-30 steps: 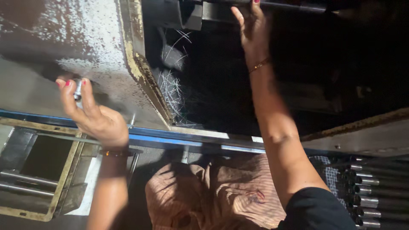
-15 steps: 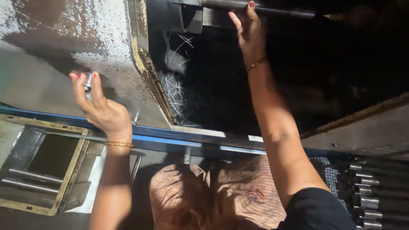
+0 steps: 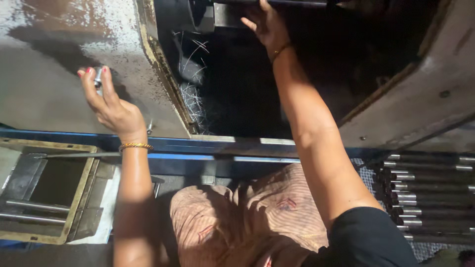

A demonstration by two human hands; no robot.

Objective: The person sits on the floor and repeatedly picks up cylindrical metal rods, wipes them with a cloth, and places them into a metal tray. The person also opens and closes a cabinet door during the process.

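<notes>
While left hand (image 3: 110, 105) pinches a small metal piece (image 3: 98, 79) | right hand (image 3: 267, 23) grips bar (image 3: 277, 3) | swarf (image 3: 190, 96) between

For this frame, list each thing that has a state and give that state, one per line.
Left hand: raised, fingers pinching a small metal piece against the grey machine panel.
Right hand: reaching into the dark machine opening, gripping a dark bar at the top.
Metal shavings: loose, tangled at the opening's left edge.
Metal rods: stacked lying flat, lower right.
Yellow-framed tray: open, two rods inside.
</notes>
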